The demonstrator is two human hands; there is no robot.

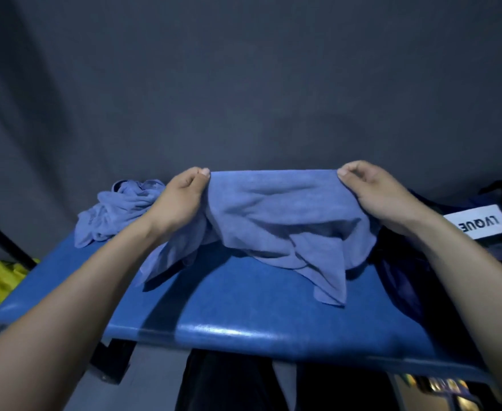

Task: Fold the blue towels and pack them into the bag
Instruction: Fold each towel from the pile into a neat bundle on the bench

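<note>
The left hand [181,197] and right hand [374,188] each pinch a top corner of the blue towel [279,221], stretched sideways between them. Its loose bulk hangs below both, so either hand could likely start the fold

I hold a blue towel [276,221] stretched between my hands above the blue padded table [244,315]. My left hand [181,197] pinches its top left corner, my right hand [374,188] the top right one. Its lower edge drapes in folds onto the table. A crumpled blue towel [116,212] lies at the far left, a dark bag [481,232] with a white label at the right.
</note>
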